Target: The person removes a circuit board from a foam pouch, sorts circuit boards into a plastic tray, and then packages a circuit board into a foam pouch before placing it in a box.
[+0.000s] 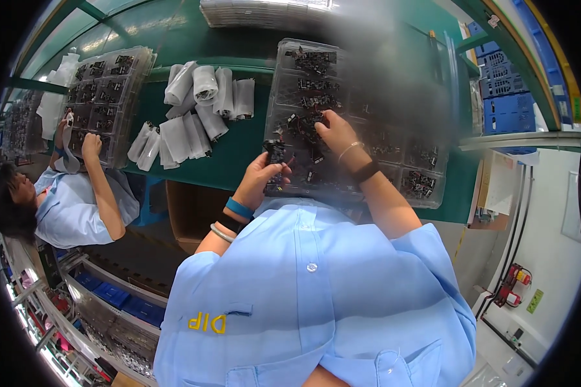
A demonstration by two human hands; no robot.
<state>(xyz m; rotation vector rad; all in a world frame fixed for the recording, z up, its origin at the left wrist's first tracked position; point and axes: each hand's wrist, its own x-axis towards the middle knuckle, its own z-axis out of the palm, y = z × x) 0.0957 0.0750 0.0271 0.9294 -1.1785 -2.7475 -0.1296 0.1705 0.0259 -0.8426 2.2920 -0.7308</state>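
In front of me lies a clear compartment tray [275, 90] full of small black electronic parts [311, 62], some with thin wires. My left hand [257, 178], at the tray's near left corner, is closed around a bunch of black electronic parts [275, 153] that stick up past the fingers. Over the tray's left-hand compartments, my right hand [339, 137] has its thumb and fingers pinched together on a small black electronic part [313, 126]. The fingertips partly hide that part. A grey blur covers much of the tray's right side.
Rolled white translucent packets [186, 137] lie in piles on the green table [239, 161] left of the tray. Farther left, a co-worker [77, 200] sits by another filled tray [119, 97]. Stacked clear trays [265, 13] stand at the back. Blue crates [507, 116] are at the right.
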